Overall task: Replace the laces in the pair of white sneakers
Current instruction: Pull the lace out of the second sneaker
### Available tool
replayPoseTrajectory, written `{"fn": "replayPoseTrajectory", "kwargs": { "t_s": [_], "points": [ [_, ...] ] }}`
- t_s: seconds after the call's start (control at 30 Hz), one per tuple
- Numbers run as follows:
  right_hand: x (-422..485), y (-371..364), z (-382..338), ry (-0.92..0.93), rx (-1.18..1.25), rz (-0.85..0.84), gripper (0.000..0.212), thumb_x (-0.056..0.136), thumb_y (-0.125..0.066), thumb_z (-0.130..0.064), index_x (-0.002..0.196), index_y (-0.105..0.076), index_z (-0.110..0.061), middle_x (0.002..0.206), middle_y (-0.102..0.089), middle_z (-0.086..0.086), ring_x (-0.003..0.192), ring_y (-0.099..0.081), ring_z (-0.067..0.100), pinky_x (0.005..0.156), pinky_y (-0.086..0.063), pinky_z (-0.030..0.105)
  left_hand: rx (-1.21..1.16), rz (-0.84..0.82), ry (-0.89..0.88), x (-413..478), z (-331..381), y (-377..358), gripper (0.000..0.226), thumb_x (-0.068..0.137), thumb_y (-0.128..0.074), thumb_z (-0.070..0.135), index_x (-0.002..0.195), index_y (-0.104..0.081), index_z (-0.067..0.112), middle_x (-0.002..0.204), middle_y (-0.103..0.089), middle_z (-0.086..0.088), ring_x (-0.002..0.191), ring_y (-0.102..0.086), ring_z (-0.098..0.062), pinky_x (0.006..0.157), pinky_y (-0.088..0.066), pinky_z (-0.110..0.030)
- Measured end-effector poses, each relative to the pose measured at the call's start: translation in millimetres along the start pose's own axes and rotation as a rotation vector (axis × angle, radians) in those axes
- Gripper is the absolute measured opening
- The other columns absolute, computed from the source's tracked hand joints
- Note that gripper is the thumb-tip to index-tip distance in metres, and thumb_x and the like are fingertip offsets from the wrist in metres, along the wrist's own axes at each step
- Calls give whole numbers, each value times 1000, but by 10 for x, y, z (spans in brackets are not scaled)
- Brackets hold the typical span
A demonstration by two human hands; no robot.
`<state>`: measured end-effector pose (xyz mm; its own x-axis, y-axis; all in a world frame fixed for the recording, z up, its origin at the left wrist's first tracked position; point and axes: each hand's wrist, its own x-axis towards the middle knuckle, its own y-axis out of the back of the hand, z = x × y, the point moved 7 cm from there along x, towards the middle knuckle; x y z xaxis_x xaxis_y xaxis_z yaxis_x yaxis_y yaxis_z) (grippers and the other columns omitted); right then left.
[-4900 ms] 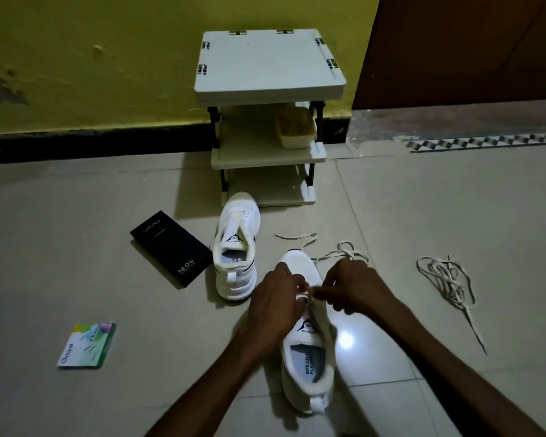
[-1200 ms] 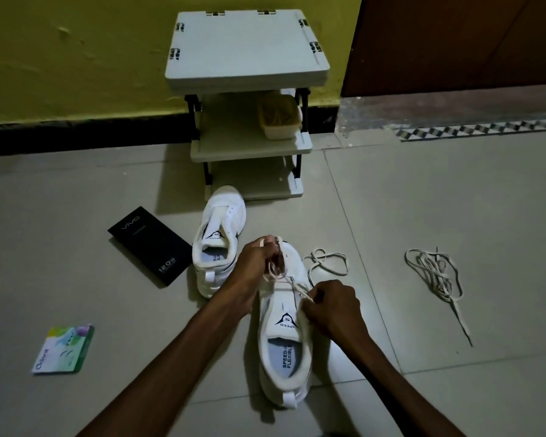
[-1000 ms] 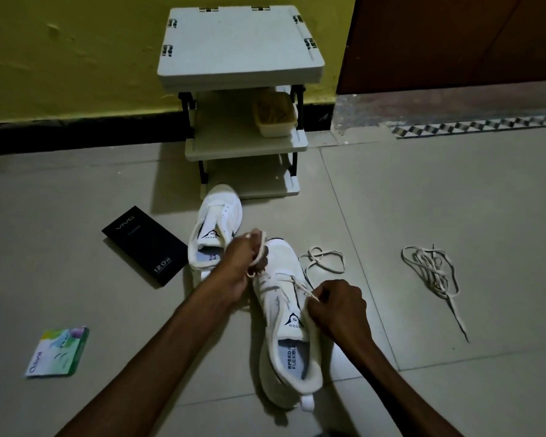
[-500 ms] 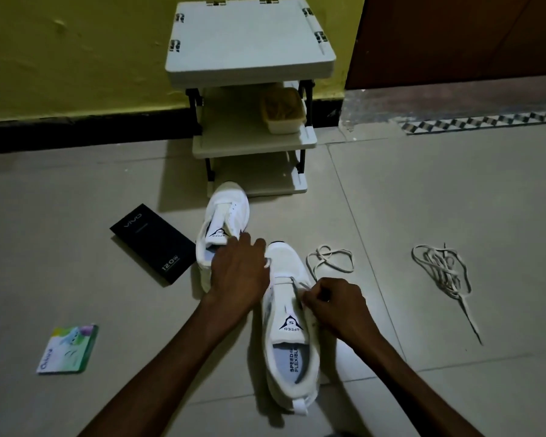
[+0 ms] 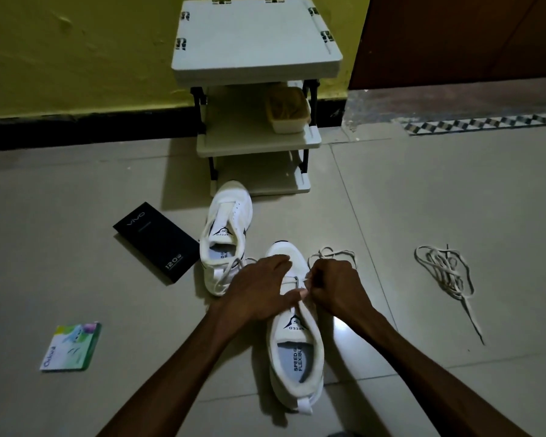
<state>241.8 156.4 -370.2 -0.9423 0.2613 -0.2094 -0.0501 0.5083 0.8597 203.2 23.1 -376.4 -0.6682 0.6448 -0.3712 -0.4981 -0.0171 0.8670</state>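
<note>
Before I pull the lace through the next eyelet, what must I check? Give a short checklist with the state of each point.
1. Near sneaker steady: ok, left hand rests flat on its front.
2. Grip on lace: ok, right hand pinches it.
3. Slack free: ok, loose loops lie on the floor beyond the right hand.
4. Lace untwisted across the near sneaker: cannot tell, hands hide it.
5. Far sneaker laced: not ok, no lace threaded in it.
</note>
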Motion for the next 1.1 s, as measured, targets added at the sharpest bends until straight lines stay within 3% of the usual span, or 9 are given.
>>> {"fn": "replayPoseTrajectory", "kwargs": {
  "t_s": [0.27,0.5,0.63,0.7,0.73,0.8,0.93,1.0,1.1],
  "points": [
    [1,811,-257,-27,297,188,14,80,-69,-9,69,-68,-18,68,-68,-6,66,-65,10,64,-47,20,1,-33,-1,-10,43,25,77,94,-42,62,155,-18,22,163,-13,6,146,-21,-16,114,-21,-35],
    [-168,1515,-645,92,1163,119,22,92,-51,1,78,-62,-12,77,-59,2,74,-56,12,66,-49,21,-128,3,42,-15,29,4,78,88,-53,61,152,-25,24,158,-28,4,140,-35,-22,112,-31,-34],
    [-8,957,-483,-168,1790,-117,18,97,-45,-11,85,-58,-16,94,-66,2,101,-63,19,93,-50,44,-111,42,12,9,38,-42,74,88,-49,63,149,-29,26,154,-34,5,136,-40,-21,107,-36,-36],
    [55,661,-392,-325,2114,-239,17,98,-43,-13,87,-56,-13,88,-67,6,85,-68,20,79,-57,38,-102,48,10,9,35,-59,73,89,-48,62,149,-28,26,155,-32,6,137,-38,-20,108,-35,-37],
    [65,523,-322,-396,2085,-260,19,98,-40,-13,86,-54,-13,78,-64,4,66,-64,15,62,-55,28,-96,47,12,12,30,-73,73,89,-48,62,149,-28,25,156,-31,5,138,-36,-19,109,-34,-37],
    [55,330,-128,-431,1550,-213,21,97,-40,-16,84,-56,-14,65,-56,0,46,-44,10,44,-36,21,-62,31,11,21,19,-100,74,91,-46,61,151,-25,22,159,-23,4,143,-28,-18,113,-29,-37],
    [18,176,56,-164,319,-26,40,101,-35,-47,81,-59,-21,77,-63,-1,69,-57,16,58,-38,26,-43,18,15,30,24,-113,75,94,-43,60,153,-22,19,162,-16,4,146,-21,-16,114,-25,-36],
    [-20,27,75,-117,140,-98,42,99,-29,-55,82,-50,-24,89,-62,2,81,-57,20,65,-36,29,-40,20,17,25,36,-112,75,94,-42,59,153,-21,18,162,-14,3,147,-19,-16,115,-24,-36],
    [-83,-129,97,-155,272,-203,41,95,-41,-58,100,-59,-22,98,-67,3,90,-62,22,74,-43,30,-36,20,16,18,36,-113,74,96,-41,56,154,-18,17,163,-11,4,148,-15,-15,116,-21,-33]
  ]
}}
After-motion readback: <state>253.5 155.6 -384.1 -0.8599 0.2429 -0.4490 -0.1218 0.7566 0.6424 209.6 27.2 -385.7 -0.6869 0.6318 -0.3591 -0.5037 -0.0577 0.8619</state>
